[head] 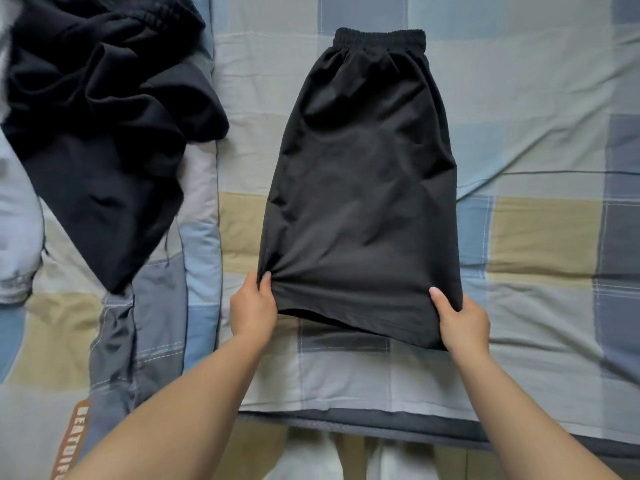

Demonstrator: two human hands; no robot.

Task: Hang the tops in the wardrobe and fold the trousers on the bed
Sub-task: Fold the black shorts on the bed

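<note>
A pair of black shorts (363, 174) lies flat on the checked bedspread (536, 133), folded lengthwise, with the elastic waistband at the far end. My left hand (254, 306) pinches the near left corner of the hem, where the cloth bunches. My right hand (462, 323) grips the near right corner, thumb on top. The hem is lifted slightly off the bed.
A heap of dark garments (104, 116) lies at the upper left of the bed. A grey garment (117, 341) with an orange lettered strip lies at the lower left. A pale garment (17, 237) sits at the far left. The bed's front edge (381, 424) runs below my forearms.
</note>
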